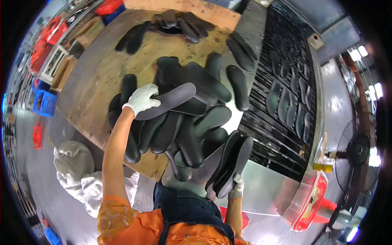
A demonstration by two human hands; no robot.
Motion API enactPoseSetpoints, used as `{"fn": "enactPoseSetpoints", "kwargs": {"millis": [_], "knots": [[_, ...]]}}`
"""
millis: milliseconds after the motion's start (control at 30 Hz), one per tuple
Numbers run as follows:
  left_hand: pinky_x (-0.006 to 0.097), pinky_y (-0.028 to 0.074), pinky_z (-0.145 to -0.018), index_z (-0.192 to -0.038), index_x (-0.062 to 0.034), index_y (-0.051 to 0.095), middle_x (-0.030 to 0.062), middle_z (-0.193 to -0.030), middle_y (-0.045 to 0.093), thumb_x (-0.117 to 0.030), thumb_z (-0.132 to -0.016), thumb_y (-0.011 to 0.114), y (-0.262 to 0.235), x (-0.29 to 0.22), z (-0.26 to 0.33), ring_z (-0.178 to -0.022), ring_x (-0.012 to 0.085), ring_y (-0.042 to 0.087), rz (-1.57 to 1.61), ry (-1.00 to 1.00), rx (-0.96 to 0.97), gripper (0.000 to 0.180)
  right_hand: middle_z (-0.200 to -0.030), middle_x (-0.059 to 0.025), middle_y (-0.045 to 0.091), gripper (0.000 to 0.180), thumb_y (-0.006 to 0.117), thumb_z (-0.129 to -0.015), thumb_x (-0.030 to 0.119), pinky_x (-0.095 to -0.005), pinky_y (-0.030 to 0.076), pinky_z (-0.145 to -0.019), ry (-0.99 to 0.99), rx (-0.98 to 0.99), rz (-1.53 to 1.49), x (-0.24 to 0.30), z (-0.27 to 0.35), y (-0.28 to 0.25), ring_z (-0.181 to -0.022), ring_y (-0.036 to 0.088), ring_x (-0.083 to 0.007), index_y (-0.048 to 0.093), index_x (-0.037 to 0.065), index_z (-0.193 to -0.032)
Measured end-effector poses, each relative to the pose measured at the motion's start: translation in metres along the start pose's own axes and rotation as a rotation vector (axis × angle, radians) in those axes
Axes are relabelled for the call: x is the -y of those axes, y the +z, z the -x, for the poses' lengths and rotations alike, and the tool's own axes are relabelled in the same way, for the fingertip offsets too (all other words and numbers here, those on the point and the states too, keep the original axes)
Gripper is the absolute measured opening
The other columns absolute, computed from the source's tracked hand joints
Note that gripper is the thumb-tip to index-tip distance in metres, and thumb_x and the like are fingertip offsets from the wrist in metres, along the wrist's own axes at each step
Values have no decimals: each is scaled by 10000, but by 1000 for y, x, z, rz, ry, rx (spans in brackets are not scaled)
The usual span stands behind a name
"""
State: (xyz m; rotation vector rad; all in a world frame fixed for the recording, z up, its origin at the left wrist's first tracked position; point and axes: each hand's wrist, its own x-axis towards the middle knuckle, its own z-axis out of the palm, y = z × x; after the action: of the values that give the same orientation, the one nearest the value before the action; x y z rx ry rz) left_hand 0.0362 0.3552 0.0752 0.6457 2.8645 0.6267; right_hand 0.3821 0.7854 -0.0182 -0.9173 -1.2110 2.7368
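Observation:
My left hand (141, 99), in a white knit glove, pinches the end of a dark grey shoe insole (175, 98) held over a loose heap of black insoles (185, 139). Fingers and thumb are closed on the insole's left end. At the lower right, my right hand (237, 187), also gloved, grips a small stack of insoles (237, 163) held upright and slightly tilted; most of its fingers are hidden behind the stack. The heap lies on a worn wooden table (94, 77) in front of me, its insoles overlapping at many angles.
More insoles (179, 25) are piled at the table's far end. To the right runs a slatted black conveyor (265, 106) bearing rows of insoles. A red and white basket (306, 200) and a fan (357, 149) stand at the right, white sacks (75, 163) at the left.

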Motion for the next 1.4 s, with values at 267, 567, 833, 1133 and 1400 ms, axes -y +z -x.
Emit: {"fn": "enactPoseSetpoints", "kwargs": {"millis": [267, 567, 833, 1133, 1400], "knots": [[413, 416, -1063, -1180, 26, 659, 215, -1278, 589, -348, -743, 744, 29, -15, -52, -1239, 387, 531, 50, -22, 323, 581, -1193, -126, 673, 701, 825, -705, 116, -426, 564, -942, 6, -29, -152, 18, -12, 10, -1022, 681, -306, 550, 1, -1340], [404, 460, -782, -916, 48, 588, 177, -885, 579, -216, -701, 771, 45, -79, 24, -840, 347, 574, 238, -110, 47, 387, -1182, -106, 660, 646, 796, -788, 135, -398, 579, -875, -83, -141, -48, 49, -38, -39, -989, 676, -255, 523, -3, -1357], [325, 450, -662, -883, 25, 592, 69, -767, 571, -163, -742, 753, 110, -190, 69, -726, 143, 520, 639, -223, 45, 285, -1116, -126, 689, 469, 722, -820, 15, -390, 582, -853, -174, -286, 57, 143, -81, -124, -947, 689, -255, 574, -18, -1264], [370, 484, -726, -948, 41, 665, 139, -829, 665, -283, -844, 699, 262, -386, -62, -779, 189, 604, 813, -185, 173, 342, -1092, -157, 677, 493, 743, -803, 110, -361, 558, -839, -95, -373, 196, 254, -133, -199, -927, 677, -249, 574, -36, -1243], [331, 493, -766, -990, 19, 647, 90, -879, 677, -234, -871, 694, 375, -465, -137, -798, 153, 596, 834, -246, 188, 284, -1063, -133, 694, 419, 716, -845, 122, -348, 535, -821, -136, -415, 358, 302, -185, -254, -915, 664, -229, 599, -27, -1219]]}}
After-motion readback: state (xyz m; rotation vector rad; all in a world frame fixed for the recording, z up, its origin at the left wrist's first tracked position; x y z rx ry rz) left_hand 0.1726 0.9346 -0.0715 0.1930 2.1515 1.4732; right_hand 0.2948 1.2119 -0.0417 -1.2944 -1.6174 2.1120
